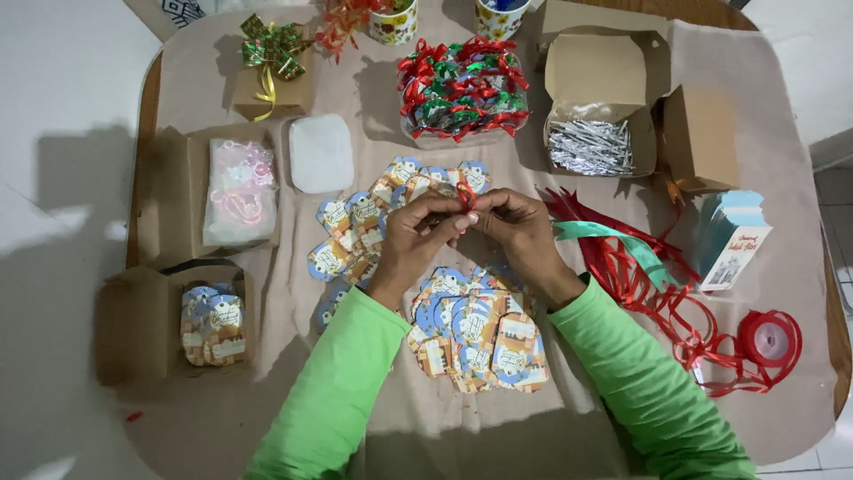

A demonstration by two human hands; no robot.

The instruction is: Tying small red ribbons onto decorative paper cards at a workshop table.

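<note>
Nearest the person, a heap of blue-and-orange paper tags (480,333) lies on the brown paper table cover (391,427), between the two green sleeves. Just above it, left hand (418,236) and right hand (520,227) meet fingertip to fingertip, both pinched narrow on a short red ribbon piece (466,194) at a tag's top. Farther back sit a box of silver twist ties (591,147) and a tray of finished ribboned tags (462,89); loose red ribbon (657,284) trails right.
</note>
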